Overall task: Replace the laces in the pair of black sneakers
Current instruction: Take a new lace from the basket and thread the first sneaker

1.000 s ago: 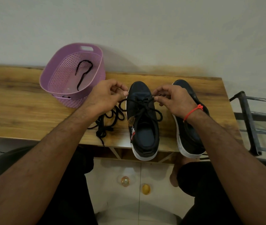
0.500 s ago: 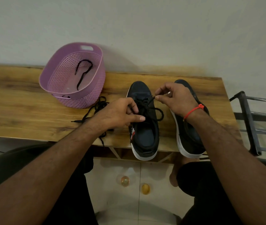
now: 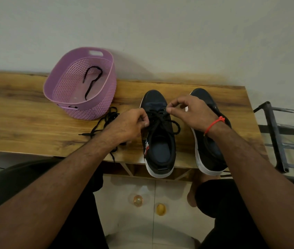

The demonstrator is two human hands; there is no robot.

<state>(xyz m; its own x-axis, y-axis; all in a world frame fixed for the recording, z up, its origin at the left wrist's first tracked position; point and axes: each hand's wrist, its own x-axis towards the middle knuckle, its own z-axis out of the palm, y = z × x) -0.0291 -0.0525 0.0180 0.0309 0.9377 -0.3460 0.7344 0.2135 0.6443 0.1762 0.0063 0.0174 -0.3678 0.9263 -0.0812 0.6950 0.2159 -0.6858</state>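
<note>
Threading the black lace (image 3: 160, 121) through the eyelets of the left black sneaker with a white sole (image 3: 158, 141) is the step in hand, as I judge it. My left hand (image 3: 126, 125) has its fingers curled at the sneaker's near-side eyelet row, pinching the lace there. My right hand (image 3: 191, 112) pinches the lace at the far-side row with thumb and forefinger. Both sneakers stand side by side on the wooden worktop (image 3: 26, 119), heels over its front edge; the right black sneaker (image 3: 207, 155) is partly under my wrist. A loose tangle of black lace (image 3: 105, 123) lies beside the lilac perforated plastic basket (image 3: 74, 108), which holds another short black lace (image 3: 92, 79).

Recommendation: keep the lace flat, draw both ends even before the next crossing, and steady the sneaker against sliding off the edge.
</note>
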